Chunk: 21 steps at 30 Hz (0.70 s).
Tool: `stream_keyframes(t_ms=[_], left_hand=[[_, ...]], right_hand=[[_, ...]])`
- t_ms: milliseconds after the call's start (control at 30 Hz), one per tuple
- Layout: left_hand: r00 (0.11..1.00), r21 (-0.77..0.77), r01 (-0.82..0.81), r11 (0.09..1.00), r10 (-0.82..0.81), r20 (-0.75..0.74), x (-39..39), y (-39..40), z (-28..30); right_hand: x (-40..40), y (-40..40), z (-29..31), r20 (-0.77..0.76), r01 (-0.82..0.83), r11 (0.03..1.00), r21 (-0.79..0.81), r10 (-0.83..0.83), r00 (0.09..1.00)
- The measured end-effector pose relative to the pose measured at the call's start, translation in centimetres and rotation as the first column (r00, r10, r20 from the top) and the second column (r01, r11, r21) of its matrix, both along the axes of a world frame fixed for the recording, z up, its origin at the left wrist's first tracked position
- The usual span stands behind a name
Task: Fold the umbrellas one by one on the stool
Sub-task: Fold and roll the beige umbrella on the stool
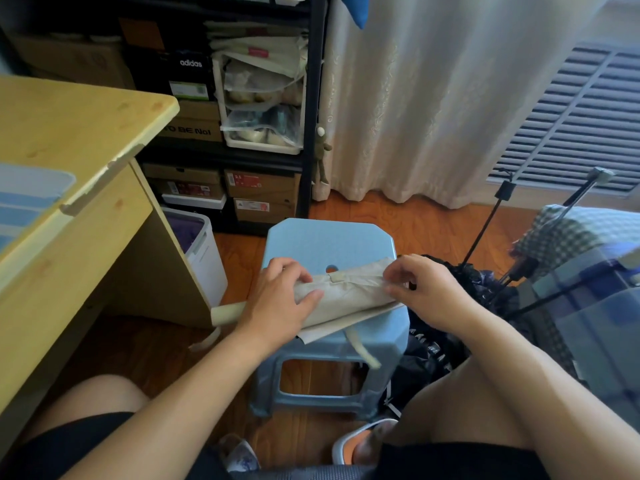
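Note:
A beige umbrella (pixel 349 294) lies rolled across the light blue plastic stool (pixel 329 244), its cream handle (pixel 230 312) sticking out past the stool's left edge. A closing strap hangs down over the stool's front. My left hand (pixel 280 303) wraps around the rolled canopy near the handle end. At the canopy's right end, my right hand (pixel 424 289) pinches the fabric. A dark umbrella (pixel 460 292) lies open to the right of the stool, ribs sticking up.
A wooden desk (pixel 69 161) stands at the left, with a white bin (pixel 201 244) beside it. Black shelves (pixel 242 133) with shoe boxes are behind the stool. A curtain (pixel 433 98) hangs at the back. A checked cloth (pixel 581 233) and plastic boxes crowd the right.

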<state>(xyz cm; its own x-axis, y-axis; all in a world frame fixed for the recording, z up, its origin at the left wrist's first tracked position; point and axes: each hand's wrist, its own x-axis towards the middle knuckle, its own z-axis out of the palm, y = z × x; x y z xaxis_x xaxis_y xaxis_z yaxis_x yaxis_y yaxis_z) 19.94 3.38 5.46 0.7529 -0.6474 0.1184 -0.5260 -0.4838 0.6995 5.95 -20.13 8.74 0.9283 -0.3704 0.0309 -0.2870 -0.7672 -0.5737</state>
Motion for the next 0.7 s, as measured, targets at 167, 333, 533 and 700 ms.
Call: stream_keyframes(t_ms=[167,333,533,700], left_hand=[[0.993,-0.015,-0.066,0.998,0.064,-0.102,0.4,0.5,-0.3],[0.985,-0.043,-0.094,0.995,0.086,-0.148,0.8,0.6,0.0],[0.98,-0.093,-0.146,0.985,0.131,-0.151,0.6,0.7,-0.4],[0.973,-0.069,-0.216,0.974,0.208,-0.105,-0.2,-0.2,-0.3]], right_hand=[[-1.6,-1.7,0.2,-0.179,0.041,0.999,0.007,-0.039,0.983],[-1.2,-1.4,-0.2,-0.163,0.063,0.998,0.009,-0.061,0.985],[-0.1,-1.2,-0.9,0.009,0.134,0.985,0.106,-0.136,0.991],[0.9,-1.5,-2.1,-0.087,0.221,0.975,-0.007,-0.221,0.971]])
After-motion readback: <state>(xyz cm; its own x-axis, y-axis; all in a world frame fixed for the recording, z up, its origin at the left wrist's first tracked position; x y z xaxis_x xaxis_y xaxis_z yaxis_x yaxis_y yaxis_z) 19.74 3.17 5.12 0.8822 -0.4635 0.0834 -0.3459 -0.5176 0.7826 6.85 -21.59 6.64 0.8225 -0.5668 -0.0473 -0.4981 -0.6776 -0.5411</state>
